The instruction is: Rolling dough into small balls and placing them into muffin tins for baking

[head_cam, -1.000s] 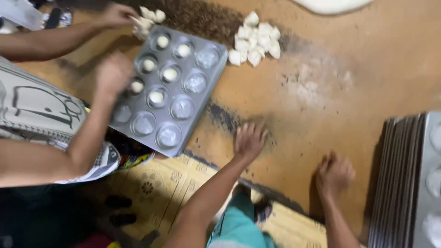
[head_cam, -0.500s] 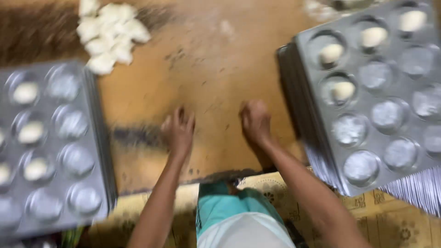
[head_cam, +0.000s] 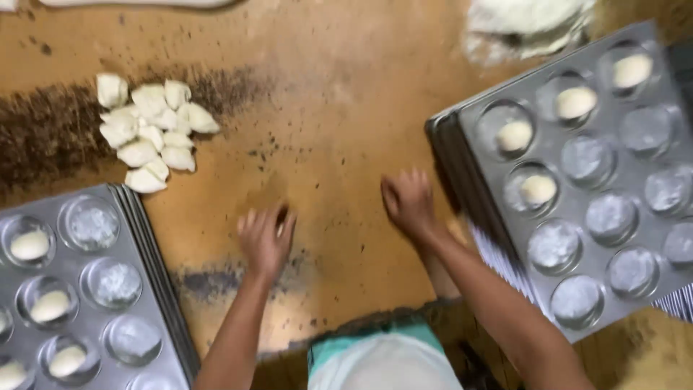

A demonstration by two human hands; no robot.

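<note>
- Plainly, no packages, labels or signs show anywhere on the brown worktop (head_cam: 339, 108); it carries only dough, flour dust and metal baking trays.
- Left hand (head_cam: 266, 238) lies palm down near the middle of the worktop, toward its near edge, fingers loosely spread; whether a bit of dough sits under the palm is hidden, and the blur leaves its grip unclear.
- Right hand (head_cam: 408, 202) also lies palm down, fingers spread and flat on the bare wood, clamped on nothing visible; it sits just beside the left edge of the right muffin tray (head_cam: 599, 188).
- That right muffin tray tops a stack at the right edge of the worktop; four of its round cups nearest the far corner hold pale dough balls (head_cam: 575, 102), the others look floured.
- Left muffin tray (head_cam: 79, 289) sits at the near left corner, with dough balls in its left-hand cups.
- Heap of cut dough pieces (head_cam: 149, 133) lies toward the far left, well apart from both hands, on a dark, crumb-strewn streak.
- Larger dough mass (head_cam: 527, 22) rests at the far edge, right of centre.
</note>
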